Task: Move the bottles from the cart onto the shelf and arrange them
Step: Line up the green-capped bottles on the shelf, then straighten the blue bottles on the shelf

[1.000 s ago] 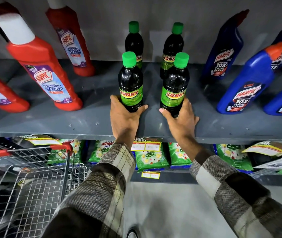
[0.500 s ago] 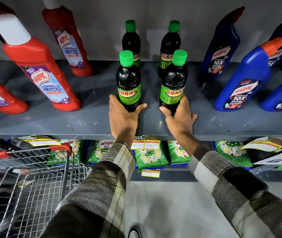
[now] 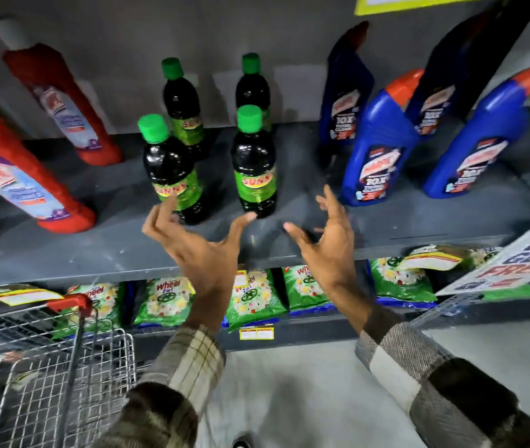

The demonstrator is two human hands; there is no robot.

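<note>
Shelf [image 3: 63, 253], grey metal, holds three groups of stock

Green-capped dark bottles, four: front left bottle [image 3: 173, 176], front right bottle [image 3: 255, 169], back left bottle [image 3: 181, 105], back right bottle [image 3: 252, 88]. All upright on the shelf, in two rows of two, at 12 o'clock from the hands

Red bottles [image 3: 31, 185], four in view, at 9 to 10 o'clock of the green group; two cut by the left edge

Blue bottles [image 3: 376, 147], four in view, at 2 to 3 o'clock of the green group; two in front, two behind

Left hand [image 3: 199, 244]: released, fingers spread, holding nothing; one fingertip lies over the front left bottle's label, contact not certain

Right hand [image 3: 328, 240]: released, fingers spread, holding nothing, apart from the front right bottle, at its 4 o'clock

Green packets [image 3: 163, 302], at least six, on the lower shelf at 6 o'clock of the bottles

Cart [image 3: 47, 367], one, wire, red handle, at 7 o'clock; contents too blurred to count

Sign [image 3: 509, 266], one, at 3 o'clock, tilted
</note>
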